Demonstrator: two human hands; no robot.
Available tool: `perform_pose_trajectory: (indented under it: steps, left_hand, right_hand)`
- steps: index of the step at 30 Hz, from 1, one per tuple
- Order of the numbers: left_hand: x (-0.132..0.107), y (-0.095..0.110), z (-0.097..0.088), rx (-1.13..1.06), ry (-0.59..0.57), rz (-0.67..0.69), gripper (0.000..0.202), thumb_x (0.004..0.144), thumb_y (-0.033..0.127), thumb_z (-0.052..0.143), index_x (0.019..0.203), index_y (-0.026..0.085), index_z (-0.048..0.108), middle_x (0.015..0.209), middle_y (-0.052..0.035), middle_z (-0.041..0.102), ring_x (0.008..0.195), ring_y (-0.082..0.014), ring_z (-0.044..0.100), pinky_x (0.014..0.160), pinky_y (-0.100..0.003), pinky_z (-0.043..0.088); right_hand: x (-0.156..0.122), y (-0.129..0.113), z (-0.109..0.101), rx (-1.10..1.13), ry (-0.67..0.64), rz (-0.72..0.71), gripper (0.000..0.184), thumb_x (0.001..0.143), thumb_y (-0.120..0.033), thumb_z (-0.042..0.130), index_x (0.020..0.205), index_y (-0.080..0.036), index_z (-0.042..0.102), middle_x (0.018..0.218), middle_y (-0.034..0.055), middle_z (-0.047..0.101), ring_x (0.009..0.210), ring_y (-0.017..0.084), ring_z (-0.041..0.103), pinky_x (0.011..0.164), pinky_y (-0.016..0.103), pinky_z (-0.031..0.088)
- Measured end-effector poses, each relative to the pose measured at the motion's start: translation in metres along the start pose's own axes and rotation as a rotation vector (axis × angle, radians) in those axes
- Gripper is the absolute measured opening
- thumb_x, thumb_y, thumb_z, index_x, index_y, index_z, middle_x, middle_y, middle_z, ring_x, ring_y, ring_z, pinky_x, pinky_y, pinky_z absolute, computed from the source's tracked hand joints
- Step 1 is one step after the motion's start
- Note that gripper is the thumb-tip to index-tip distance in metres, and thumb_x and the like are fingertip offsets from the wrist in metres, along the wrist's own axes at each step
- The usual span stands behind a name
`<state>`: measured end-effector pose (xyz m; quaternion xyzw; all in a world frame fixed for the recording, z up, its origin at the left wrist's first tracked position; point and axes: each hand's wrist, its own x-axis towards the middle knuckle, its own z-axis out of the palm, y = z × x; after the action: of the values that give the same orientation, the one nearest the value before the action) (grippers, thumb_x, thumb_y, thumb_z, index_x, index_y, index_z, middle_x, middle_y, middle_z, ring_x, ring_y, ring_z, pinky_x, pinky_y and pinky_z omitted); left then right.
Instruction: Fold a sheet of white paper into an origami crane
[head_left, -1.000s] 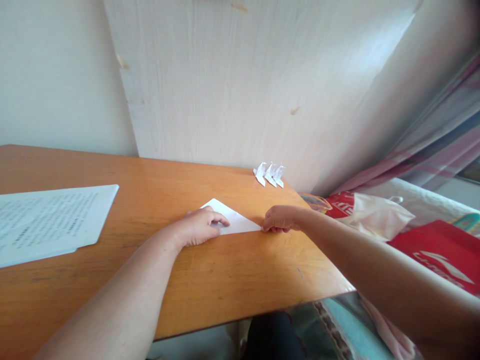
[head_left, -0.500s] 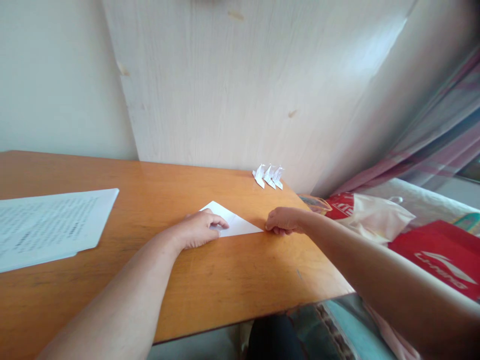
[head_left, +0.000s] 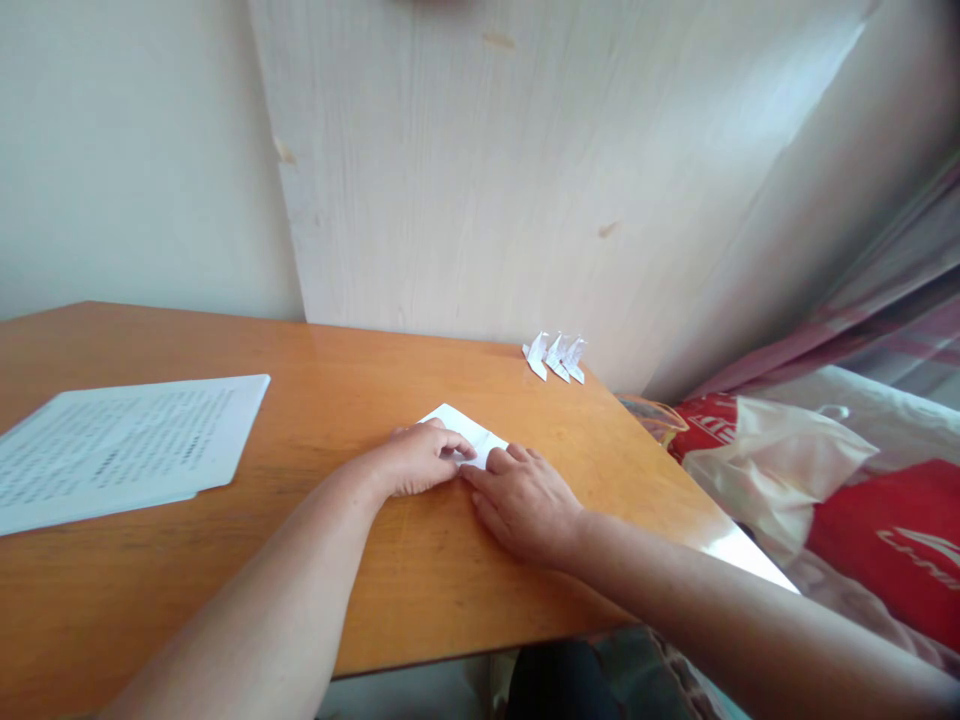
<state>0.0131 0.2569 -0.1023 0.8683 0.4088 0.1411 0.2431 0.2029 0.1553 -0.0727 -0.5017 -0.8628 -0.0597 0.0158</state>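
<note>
wall (head_left: 135, 150), pale, plain, at left. panel (head_left: 435, 180), light wood grain, tan spots, standing behind the bench (head_left: 360, 380); white sheen at its upper right. bench: orange-brown wood, glare on right edge. curtain (head_left: 847, 310), pink and grey, far right.

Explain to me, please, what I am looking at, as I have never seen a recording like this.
Gladly. There is no machine here, only one person's bare hands, seen by a camera worn on the head that looks forward and down. The left hand and right hand lie close together on a piece of white paper; whether either pinches it, I cannot tell. The paper lies on a wooden table. Printed sheets lie to the left, and three small folded paper figures sit at the far right. Past the table's right edge is a red bag.
</note>
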Motion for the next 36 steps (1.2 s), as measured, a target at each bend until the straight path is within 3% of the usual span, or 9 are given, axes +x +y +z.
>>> perform_pose_trajectory:
  steps: [10, 23, 32, 36]
  left_hand:
    - [0.001, -0.002, 0.0, -0.004, -0.018, 0.0, 0.038, 0.08, 0.026, 0.061, 0.115, 0.032, 0.075, 0.122, -0.0042, 0.069, 0.107, -0.0255, 0.064, 0.095, -0.034, 0.047]
    - [-0.001, 0.006, -0.006, 0.029, -0.079, -0.061, 0.041, 0.081, 0.031, 0.059, 0.12, 0.033, 0.072, 0.129, -0.0012, 0.067, 0.118, -0.0261, 0.06, 0.102, -0.034, 0.044]
    - [-0.004, 0.006, -0.006, -0.005, -0.042, -0.047, 0.039, 0.079, 0.029, 0.06, 0.115, 0.033, 0.074, 0.122, -0.0019, 0.069, 0.112, -0.0251, 0.062, 0.098, -0.034, 0.045]
    - [-0.003, 0.005, -0.003, -0.09, 0.046, -0.073, 0.039, 0.079, 0.024, 0.056, 0.114, 0.028, 0.072, 0.104, -0.0022, 0.072, 0.094, -0.0211, 0.065, 0.082, -0.03, 0.048]
  right_hand:
    - [-0.008, 0.007, -0.001, -0.067, 0.008, 0.04, 0.033, 0.101, -0.038, 0.041, 0.109, -0.023, 0.069, 0.098, 0.0112, 0.064, 0.096, 0.029, 0.054, 0.082, 0.04, 0.037]
    - [-0.048, 0.054, 0.002, -0.061, -0.007, 0.235, 0.039, 0.103, -0.042, 0.036, 0.108, -0.025, 0.071, 0.095, 0.0094, 0.064, 0.093, 0.025, 0.055, 0.083, 0.036, 0.036]
    - [-0.052, 0.075, 0.014, 0.23, 0.105, 0.358, 0.032, 0.101, -0.034, 0.044, 0.107, -0.023, 0.073, 0.099, 0.0071, 0.065, 0.092, 0.02, 0.059, 0.082, 0.029, 0.04]
    - [-0.042, 0.077, 0.022, 0.305, 0.165, 0.441, 0.026, 0.096, -0.032, 0.052, 0.111, -0.02, 0.07, 0.104, 0.0073, 0.065, 0.097, 0.02, 0.061, 0.083, 0.028, 0.041]
